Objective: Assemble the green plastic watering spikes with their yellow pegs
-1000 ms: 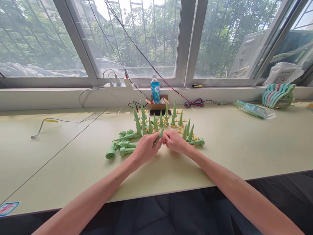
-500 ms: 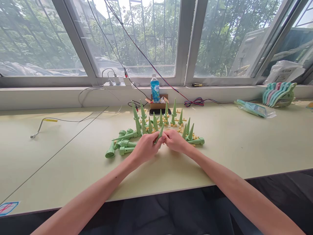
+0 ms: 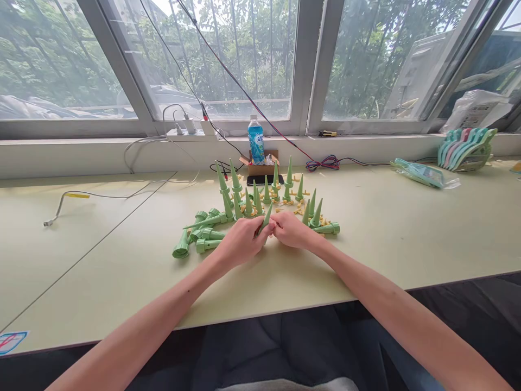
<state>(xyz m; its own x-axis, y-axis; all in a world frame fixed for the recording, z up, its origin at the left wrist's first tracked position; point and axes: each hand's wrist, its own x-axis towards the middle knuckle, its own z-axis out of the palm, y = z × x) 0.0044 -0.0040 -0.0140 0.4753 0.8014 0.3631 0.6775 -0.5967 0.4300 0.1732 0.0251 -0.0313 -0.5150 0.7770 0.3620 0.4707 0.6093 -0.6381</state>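
Note:
My left hand (image 3: 243,239) is closed around a green plastic watering spike (image 3: 266,216), its pointed tip sticking up past the thumb. Right against it, my right hand (image 3: 293,229) has its fingers pinched at the spike's side; whatever lies between them is hidden. Beyond the hands, several green watering spikes (image 3: 248,205) stand point up on the table. More lie on their sides in a pile (image 3: 209,234) at the left, and one lying spike (image 3: 329,228) is at the right. Small yellow valve pieces (image 3: 299,209) are scattered among the standing spikes.
Behind the spikes are a dark phone (image 3: 264,180) and a small cardboard box (image 3: 262,169) with a blue bottle (image 3: 256,141). A white cable (image 3: 101,195) crosses the table (image 3: 407,233) at left. Packaged items (image 3: 423,172) and pastel hangers (image 3: 466,149) sit at far right.
The camera view has shifted slightly, so the scene sits a little higher. Both hands stay together at the spike with almost the same grip.

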